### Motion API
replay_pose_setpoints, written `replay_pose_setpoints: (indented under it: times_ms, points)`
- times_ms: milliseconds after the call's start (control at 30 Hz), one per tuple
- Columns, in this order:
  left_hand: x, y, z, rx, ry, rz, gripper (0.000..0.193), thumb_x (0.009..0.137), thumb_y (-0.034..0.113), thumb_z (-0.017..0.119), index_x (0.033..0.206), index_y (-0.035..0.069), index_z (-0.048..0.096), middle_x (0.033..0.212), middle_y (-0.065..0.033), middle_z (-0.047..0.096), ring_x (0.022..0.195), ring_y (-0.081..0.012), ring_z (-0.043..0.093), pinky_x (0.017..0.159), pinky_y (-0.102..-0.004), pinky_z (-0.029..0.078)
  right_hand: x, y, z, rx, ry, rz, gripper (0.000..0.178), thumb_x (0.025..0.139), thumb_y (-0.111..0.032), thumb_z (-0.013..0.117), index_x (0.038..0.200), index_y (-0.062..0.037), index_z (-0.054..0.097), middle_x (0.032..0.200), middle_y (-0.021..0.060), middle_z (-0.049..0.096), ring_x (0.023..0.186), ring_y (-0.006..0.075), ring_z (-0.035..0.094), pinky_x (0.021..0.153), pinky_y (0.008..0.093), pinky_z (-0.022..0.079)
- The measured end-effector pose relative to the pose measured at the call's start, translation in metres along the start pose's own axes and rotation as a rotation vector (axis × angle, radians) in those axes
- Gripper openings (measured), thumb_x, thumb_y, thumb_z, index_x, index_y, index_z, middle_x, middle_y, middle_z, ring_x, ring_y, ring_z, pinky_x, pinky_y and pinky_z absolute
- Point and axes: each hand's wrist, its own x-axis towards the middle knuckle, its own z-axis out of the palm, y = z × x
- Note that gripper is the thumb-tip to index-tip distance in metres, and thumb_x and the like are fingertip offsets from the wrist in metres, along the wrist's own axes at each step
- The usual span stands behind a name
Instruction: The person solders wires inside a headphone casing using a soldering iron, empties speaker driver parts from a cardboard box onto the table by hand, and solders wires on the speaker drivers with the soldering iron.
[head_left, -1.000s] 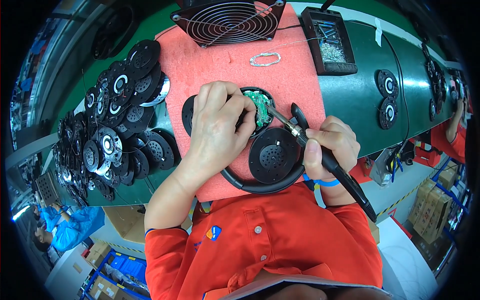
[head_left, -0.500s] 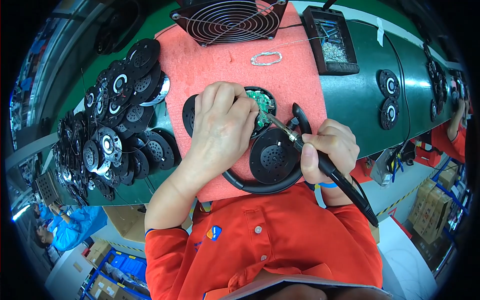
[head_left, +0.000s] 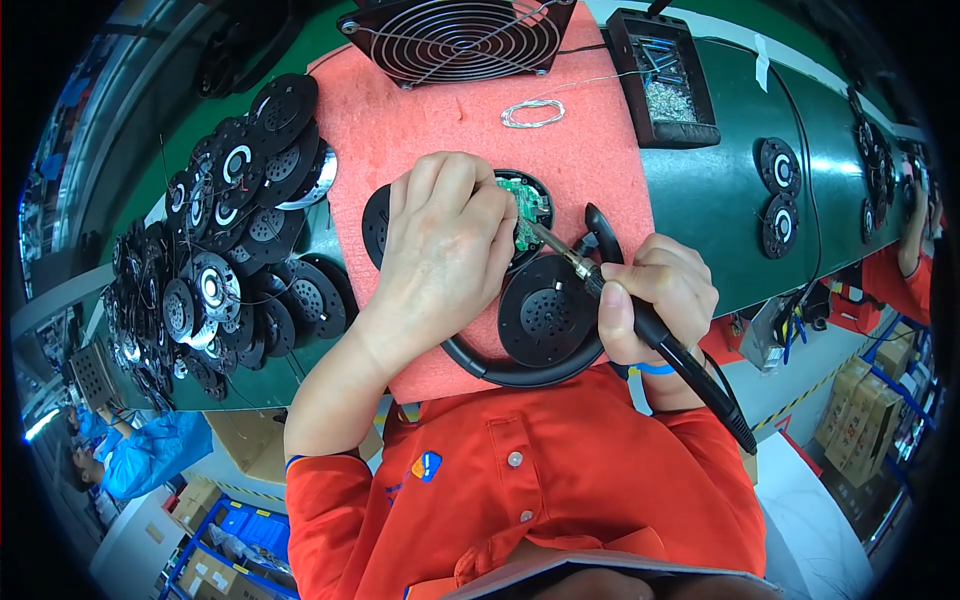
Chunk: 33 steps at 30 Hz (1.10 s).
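Head cam: right fingers pinched soldering iron below-right of circuit board, probably for aim; couldn't tell what left fingers held.

Workshop: a factory-like place for electronics assembly;
Green bench: ran beneath the pink mat;
Soldering iron: had its tip over the mat, with a fan at the mat's far edge;
Black discs: lay heaped left of the mat;
Co-workers: blue-clad person left of the mat, red sleeve right;
Cardboard boxes: stood right of the mat
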Motion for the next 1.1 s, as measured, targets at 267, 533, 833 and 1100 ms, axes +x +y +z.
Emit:
replay_pose_setpoints:
  times_ms: [267, 533, 833, 1100]
  points:
    - [0.0005, 0.0002, -0.0005, 0.006, -0.019, 0.016, 0.012, 0.07, 0.003, 0.065, 0.08, 0.003, 0.057, 0.091, -0.0105, 0.049, 0.09, -0.0294, 0.048, 0.077, -0.038, 0.039, -0.0022, 0.0033, 0.0024, -0.007, -0.003, -0.03, 0.01, 0.064, -0.006, 0.061, 0.069, 0.0021, 0.057, 0.053, 0.0065, 0.051, 0.039, 0.018, 0.042, 0.039, 0.0285, 0.034]
    - [0.0012, -0.0005, 0.0014, 0.012, -0.022, 0.007, 0.012, 0.07, 0.003, 0.064, 0.08, 0.003, 0.057, 0.091, -0.0107, 0.049, 0.09, -0.0296, 0.048, 0.078, -0.0385, 0.039, -0.0023, 0.0043, 0.0026, 0.004, -0.011, -0.028, 0.01, 0.064, -0.006, 0.061, 0.069, 0.0022, 0.057, 0.053, 0.0065, 0.051, 0.039, 0.0179, 0.042, 0.039, 0.0282, 0.034]
    - [0.001, -0.0011, 0.0006, -0.009, -0.015, 0.019, 0.012, 0.07, 0.002, 0.064, 0.08, 0.003, 0.056, 0.09, -0.0111, 0.048, 0.088, -0.0298, 0.048, 0.077, -0.0381, 0.04, -0.0019, 0.0024, 0.0022, 0.011, -0.007, -0.032, 0.01, 0.066, -0.006, 0.061, 0.069, 0.0024, 0.057, 0.052, 0.006, 0.049, 0.038, 0.0176, 0.042, 0.039, 0.0281, 0.034]
    - [-0.0012, -0.0012, 0.0011, -0.016, -0.015, 0.024, 0.014, 0.068, 0.001, 0.065, 0.079, 0.003, 0.057, 0.09, -0.0108, 0.048, 0.088, -0.0296, 0.047, 0.077, -0.038, 0.04, -0.0072, 0.0056, -0.0015, 0.016, 0.127, 0.008, 0.012, 0.067, -0.004, 0.065, 0.076, 0.0007, 0.059, 0.052, 0.0053, 0.048, 0.04, 0.0177, 0.044, 0.039, 0.028, 0.034]
